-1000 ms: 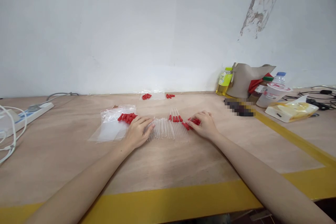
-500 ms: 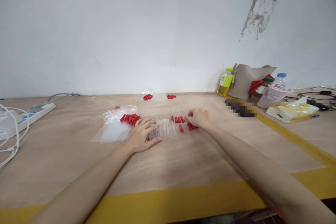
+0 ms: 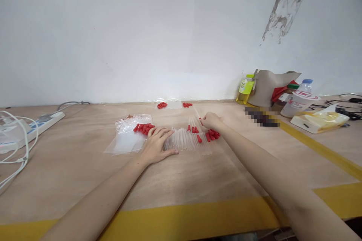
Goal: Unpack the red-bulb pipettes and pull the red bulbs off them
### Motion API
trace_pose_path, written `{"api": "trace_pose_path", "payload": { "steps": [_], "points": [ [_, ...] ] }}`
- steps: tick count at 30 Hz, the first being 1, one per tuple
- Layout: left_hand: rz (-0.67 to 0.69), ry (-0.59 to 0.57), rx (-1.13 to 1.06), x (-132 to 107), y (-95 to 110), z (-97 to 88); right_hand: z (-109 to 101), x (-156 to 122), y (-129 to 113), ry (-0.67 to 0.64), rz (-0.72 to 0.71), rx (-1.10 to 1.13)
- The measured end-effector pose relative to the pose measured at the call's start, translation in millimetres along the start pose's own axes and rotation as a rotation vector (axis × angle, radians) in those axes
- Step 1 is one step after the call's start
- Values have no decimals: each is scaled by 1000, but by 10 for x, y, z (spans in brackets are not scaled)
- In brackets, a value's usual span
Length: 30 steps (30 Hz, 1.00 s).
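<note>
A row of clear glass tubes (image 3: 186, 142) lies side by side on the wooden table (image 3: 181, 177). My left hand (image 3: 157, 144) rests flat on the row's left end, fingers spread. My right hand (image 3: 210, 119) is closed in a pinch just behind the row, holding a clear tube with a red cap lifted off the table. Several red caps (image 3: 212, 134) lie loose right of the row, under my right wrist. A few capped tubes (image 3: 193, 128) stick out behind the row. More red caps (image 3: 143, 128) sit by a clear plastic bag (image 3: 126, 135) left of my left hand.
Small piles of red caps (image 3: 161, 104) lie near the wall. A power strip with white cables (image 3: 31, 128) is at far left. Bottles (image 3: 246, 88), a beige bag (image 3: 268, 86), a cup and a yellow packet (image 3: 319, 119) stand at right. Yellow tape (image 3: 198, 216) marks the near edge.
My right hand left the loose caps, moved back and up, and now pinches one tube lifted off the table. My left hand shifted slightly right along the row.
</note>
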<state>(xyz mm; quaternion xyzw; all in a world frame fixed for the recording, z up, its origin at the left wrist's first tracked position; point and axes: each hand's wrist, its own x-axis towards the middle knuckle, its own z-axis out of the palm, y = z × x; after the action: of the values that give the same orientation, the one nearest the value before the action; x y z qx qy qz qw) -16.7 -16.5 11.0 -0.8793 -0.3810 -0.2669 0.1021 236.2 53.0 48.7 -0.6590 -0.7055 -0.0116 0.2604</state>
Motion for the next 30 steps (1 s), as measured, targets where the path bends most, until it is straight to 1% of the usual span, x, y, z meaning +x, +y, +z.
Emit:
{"api": "trace_pose_path", "payload": {
  "steps": [2, 4, 6, 7, 8, 10, 12, 14, 17, 21, 30],
  "points": [
    [-37, 53, 15, 5, 17, -2, -97, -150, -10, 23, -12, 18],
    [-94, 128, 26, 9, 32, -1, -166, -355, -3, 71, -87, 46],
    [-158, 219, 30, 11, 48, -1, -178, -585, 23, 213, -328, 43],
    [-176, 257, 28, 12, 58, -4, -160, -698, 40, 263, -415, 16],
    [-175, 280, 25, 13, 71, -9, -129, -802, 57, 295, -473, -7],
    [-121, 271, 23, 15, 113, -24, -42, -970, 80, 322, -548, -22],
    [-27, 209, 28, 19, 175, -33, 46, -1076, 79, 351, -556, 5],
    [63, 152, 38, 22, 247, -21, 107, -1128, 54, 364, -575, 40],
    [144, 137, 57, 24, 338, 38, 131, -1148, 5, 347, -657, 80],
    [141, 146, 81, 14, 384, 98, 94, -1152, -16, 310, -718, 64],
    [159, 163, 77, -16, 374, 67, 80, -1165, 53, 256, -790, 44]
  ]
}}
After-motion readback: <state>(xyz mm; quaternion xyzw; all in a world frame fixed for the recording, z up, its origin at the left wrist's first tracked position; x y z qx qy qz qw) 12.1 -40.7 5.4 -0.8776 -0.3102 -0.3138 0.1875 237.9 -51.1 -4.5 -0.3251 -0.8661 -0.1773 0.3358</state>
